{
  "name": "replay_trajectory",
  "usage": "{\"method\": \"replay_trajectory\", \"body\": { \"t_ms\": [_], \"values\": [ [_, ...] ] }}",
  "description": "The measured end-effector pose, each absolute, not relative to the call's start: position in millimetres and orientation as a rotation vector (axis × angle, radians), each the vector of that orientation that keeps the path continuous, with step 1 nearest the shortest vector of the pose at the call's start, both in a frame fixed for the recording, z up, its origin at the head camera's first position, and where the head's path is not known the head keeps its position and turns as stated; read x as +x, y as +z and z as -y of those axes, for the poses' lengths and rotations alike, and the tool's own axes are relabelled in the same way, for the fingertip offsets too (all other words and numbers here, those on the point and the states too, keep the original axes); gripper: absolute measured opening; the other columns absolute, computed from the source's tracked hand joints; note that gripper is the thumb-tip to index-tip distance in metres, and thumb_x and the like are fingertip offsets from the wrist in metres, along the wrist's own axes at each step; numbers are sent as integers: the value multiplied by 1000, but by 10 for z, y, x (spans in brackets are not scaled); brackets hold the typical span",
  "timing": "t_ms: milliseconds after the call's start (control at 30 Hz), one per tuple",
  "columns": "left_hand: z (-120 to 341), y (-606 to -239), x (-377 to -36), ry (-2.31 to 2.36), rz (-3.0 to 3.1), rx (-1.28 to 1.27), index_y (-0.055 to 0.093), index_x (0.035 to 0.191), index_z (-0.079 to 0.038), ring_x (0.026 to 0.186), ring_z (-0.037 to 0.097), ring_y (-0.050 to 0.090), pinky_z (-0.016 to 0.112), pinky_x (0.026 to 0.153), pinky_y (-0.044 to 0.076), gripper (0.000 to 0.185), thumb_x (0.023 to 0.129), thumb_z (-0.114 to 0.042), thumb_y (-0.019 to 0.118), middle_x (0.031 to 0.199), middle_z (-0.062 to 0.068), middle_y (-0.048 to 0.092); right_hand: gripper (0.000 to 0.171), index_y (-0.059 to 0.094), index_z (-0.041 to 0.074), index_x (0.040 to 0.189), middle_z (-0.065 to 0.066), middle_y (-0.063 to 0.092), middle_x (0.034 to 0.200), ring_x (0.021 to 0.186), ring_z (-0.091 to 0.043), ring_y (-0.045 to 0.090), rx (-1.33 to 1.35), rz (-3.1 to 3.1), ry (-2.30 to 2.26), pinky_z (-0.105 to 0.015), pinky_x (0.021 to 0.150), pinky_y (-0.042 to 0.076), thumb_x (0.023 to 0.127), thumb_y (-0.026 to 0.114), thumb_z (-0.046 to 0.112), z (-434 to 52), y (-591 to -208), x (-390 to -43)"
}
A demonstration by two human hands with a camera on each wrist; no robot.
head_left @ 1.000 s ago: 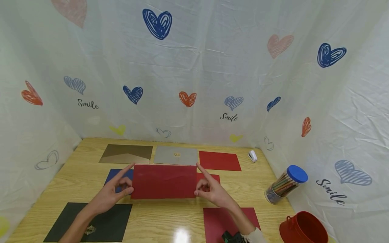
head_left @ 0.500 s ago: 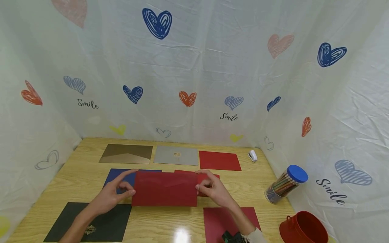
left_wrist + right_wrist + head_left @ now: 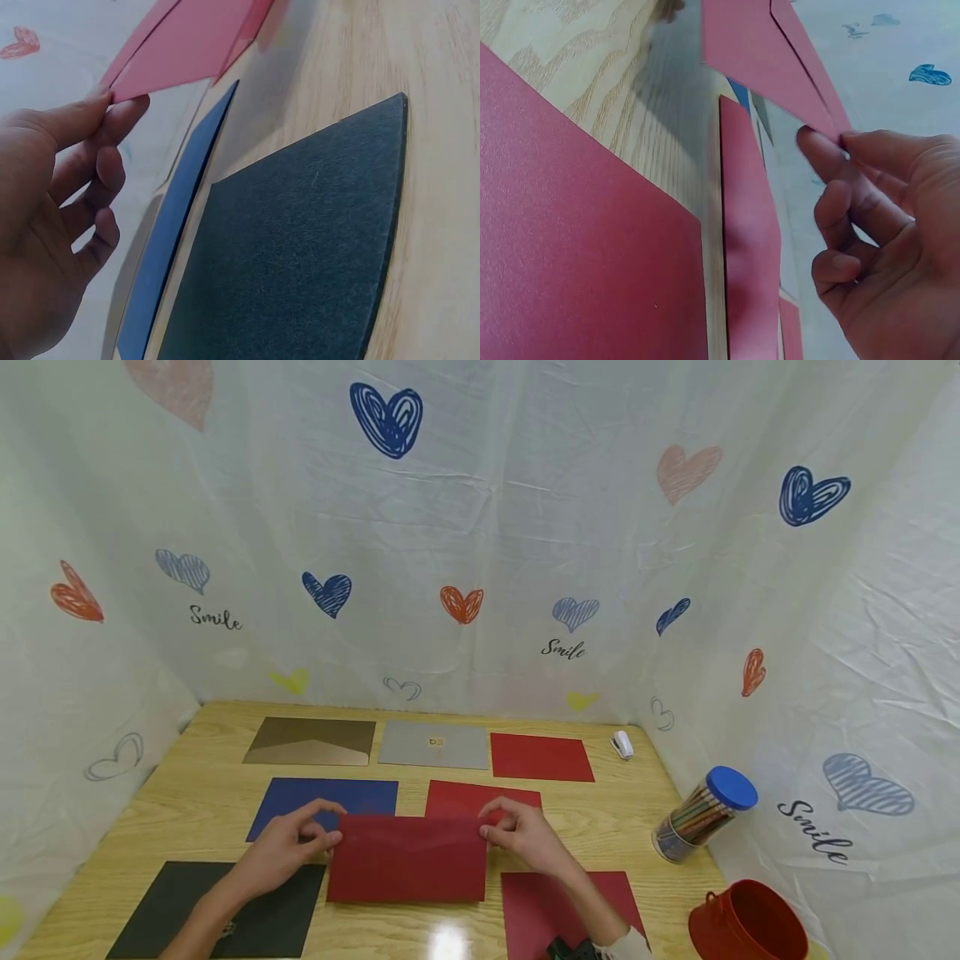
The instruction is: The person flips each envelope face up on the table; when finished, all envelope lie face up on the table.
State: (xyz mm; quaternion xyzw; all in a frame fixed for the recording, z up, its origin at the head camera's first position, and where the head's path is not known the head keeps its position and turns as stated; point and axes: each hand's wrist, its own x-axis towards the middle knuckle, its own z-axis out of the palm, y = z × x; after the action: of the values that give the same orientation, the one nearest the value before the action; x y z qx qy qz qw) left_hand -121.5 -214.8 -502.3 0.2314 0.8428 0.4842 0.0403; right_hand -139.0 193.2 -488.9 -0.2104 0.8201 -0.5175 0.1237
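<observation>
Both hands hold up a dark red envelope (image 3: 408, 860) between them, over the gap in the front row. My left hand (image 3: 288, 847) pinches its upper left corner with thumb and fingers, the other fingers loosely bent in the left wrist view. At the opposite upper corner my right hand (image 3: 525, 835) pinches it the same way; the right wrist view shows the envelope's flap side (image 3: 772, 52). Below the left forearm lies a dark green envelope (image 3: 292, 247) with a gold emblem. A crimson envelope (image 3: 585, 240) lies under the right forearm.
Behind the hands lie a blue envelope (image 3: 322, 796) and a red one (image 3: 457, 795). Along the back sit a gold-brown envelope (image 3: 310, 742), a grey one (image 3: 432, 745), another red one (image 3: 542, 757) and a white stapler (image 3: 622, 744). At right stand a blue-lidded pencil jar (image 3: 701, 818) and a red bucket (image 3: 748, 927).
The dark red envelope has come down and toward the front edge with both hands, uncovering more of the blue and red envelopes behind. The index fingers, earlier stretched out, now bend at its top corners.
</observation>
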Motion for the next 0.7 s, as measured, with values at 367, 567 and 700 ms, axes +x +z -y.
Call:
{"method": "replay_trajectory", "body": {
  "t_ms": [367,567,700],
  "values": [
    [2143,-5049,-1231,1350,-2559,686,65,110,-16,71,7,67,27,61,49,21,100,-33,63,79,-12,73,7,69,18,97,-1,74,76,68,-16,68,-626,-2503,-1220,-20,53,41,93,74,21,-1872,-4921,-1375],
    [2137,-5075,-1231,1279,-2529,704,71,103,-20,73,5,64,26,61,49,16,95,-35,70,84,-11,70,4,72,20,92,9,70,78,67,-3,61,-645,-2534,-1113,-22,58,47,91,76,22,-1869,-4997,-1382],
    [2140,-5095,-1236,1238,-2544,737,73,102,-21,71,2,61,26,62,49,15,93,-33,72,82,-12,68,5,73,21,91,13,68,77,67,-2,60,-655,-2537,-1064,-21,59,48,90,77,24,-1852,-5031,-1384]
  ]
}}
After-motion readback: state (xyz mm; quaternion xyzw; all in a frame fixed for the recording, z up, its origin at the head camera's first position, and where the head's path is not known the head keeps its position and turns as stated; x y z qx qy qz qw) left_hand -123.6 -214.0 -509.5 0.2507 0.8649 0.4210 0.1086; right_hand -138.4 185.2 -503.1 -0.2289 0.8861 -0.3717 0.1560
